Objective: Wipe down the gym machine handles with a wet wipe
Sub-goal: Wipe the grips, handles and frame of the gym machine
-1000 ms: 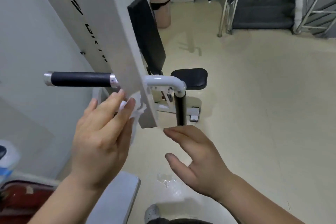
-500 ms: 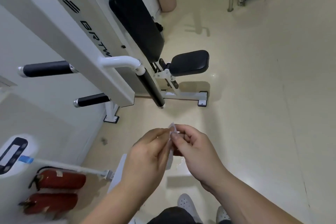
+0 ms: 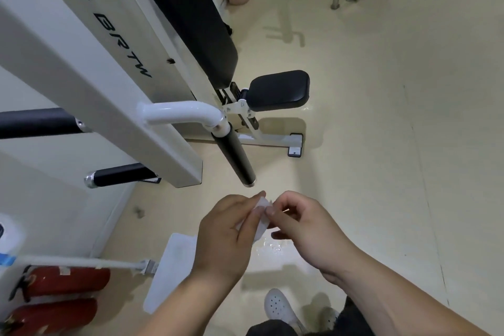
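I see my left hand (image 3: 223, 234) and right hand (image 3: 305, 229) both pinching the wet wipe (image 3: 260, 222) below the black handle (image 3: 236, 162).

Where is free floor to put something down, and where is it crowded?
Free: the beige floor right of the seat pad and base foot. Crowded: left, among the black handles, white frame and red fire extinguishers.

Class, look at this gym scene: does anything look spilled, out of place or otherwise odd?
Yes. A small wet patch glistens on the floor, just below the wipe that the left hand and right hand pinch between them. It looks like drips or a spill. Nothing else stands out.
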`<state>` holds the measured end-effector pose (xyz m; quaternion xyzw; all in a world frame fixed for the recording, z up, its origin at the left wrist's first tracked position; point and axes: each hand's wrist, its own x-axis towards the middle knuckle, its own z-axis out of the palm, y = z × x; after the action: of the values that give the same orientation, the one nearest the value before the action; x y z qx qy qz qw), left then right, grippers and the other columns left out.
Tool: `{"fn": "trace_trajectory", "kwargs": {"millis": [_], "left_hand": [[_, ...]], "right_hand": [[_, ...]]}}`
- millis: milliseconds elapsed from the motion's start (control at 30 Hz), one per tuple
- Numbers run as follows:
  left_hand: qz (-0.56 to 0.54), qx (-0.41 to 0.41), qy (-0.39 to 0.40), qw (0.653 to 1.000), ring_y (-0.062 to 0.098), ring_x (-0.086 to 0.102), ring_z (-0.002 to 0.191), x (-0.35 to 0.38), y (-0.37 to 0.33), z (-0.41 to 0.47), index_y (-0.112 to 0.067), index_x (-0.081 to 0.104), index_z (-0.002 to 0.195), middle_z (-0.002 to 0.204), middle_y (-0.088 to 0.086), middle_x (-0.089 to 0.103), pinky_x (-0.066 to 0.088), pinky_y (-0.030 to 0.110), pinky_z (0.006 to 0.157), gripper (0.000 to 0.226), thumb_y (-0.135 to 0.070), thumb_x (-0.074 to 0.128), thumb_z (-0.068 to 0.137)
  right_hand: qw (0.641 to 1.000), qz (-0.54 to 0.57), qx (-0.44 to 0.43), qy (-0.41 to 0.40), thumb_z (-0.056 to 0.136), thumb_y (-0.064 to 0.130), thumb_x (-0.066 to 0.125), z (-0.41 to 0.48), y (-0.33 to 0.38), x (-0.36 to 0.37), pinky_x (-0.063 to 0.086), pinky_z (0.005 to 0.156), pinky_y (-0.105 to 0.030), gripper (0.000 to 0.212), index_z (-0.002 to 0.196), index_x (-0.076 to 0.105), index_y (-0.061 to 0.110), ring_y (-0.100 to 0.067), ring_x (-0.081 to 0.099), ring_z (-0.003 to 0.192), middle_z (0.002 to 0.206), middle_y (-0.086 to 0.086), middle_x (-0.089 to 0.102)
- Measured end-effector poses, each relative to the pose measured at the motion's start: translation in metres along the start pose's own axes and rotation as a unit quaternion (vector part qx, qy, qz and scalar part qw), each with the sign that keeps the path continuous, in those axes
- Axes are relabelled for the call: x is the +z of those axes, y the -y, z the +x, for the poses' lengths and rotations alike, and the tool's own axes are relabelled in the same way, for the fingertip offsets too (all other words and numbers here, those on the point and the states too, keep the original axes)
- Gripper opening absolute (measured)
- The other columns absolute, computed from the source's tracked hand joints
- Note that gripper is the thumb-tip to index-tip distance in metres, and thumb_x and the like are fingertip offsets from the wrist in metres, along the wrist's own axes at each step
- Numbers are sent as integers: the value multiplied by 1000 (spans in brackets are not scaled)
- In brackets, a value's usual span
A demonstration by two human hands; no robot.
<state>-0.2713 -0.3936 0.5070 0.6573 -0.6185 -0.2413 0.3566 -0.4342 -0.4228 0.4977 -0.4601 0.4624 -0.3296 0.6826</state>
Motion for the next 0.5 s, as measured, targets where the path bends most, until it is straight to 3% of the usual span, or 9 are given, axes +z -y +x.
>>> {"fn": "trace_trajectory", "kwargs": {"millis": [67,167,300,333,433,500], "left_hand": [[-16,-12,-11,1000,7,68,99,2,3,5,-27,79,111,95,-13,71,51,22,85,30,-35,55,95],[-32,-30,-27,999,7,68,96,2,-4,8,-36,78,108,97,-19,71,48,15,80,26,-35,55,95],[9,-57,-41,998,8,65,85,3,-14,8,-55,71,99,93,-18,70,44,10,68,28,-30,59,94],[30,-77,-46,996,5,64,86,4,-18,8,-58,66,101,98,-19,70,44,9,68,29,-31,61,93],[71,-129,-87,985,-3,60,97,9,-31,-2,-55,55,117,121,-20,59,44,6,76,40,-31,73,90],[102,-120,-136,978,-4,57,102,7,-41,-6,-48,56,125,130,-16,53,42,4,79,46,-32,75,87]], "right_hand": [[1000,-10,-13,4,85,36,70,7,4,0,55,79,-54,19,81,63,18,-33,67,83,84,-15,70],[999,6,-31,29,87,20,76,18,11,-2,52,73,-38,11,81,68,23,-20,60,72,77,-3,65],[995,-57,-45,66,96,6,66,38,20,-16,46,71,-33,23,84,72,24,-16,54,71,77,-10,62],[993,-77,-52,74,97,6,63,42,21,-21,47,71,-29,25,85,72,26,-13,56,72,81,-10,66],[986,-116,-68,101,99,11,57,50,25,-39,49,67,-14,29,88,72,34,-3,60,75,86,12,70],[984,-124,-68,108,100,14,56,54,26,-51,48,64,-13,31,89,70,39,-10,58,74,86,7,69]]}}
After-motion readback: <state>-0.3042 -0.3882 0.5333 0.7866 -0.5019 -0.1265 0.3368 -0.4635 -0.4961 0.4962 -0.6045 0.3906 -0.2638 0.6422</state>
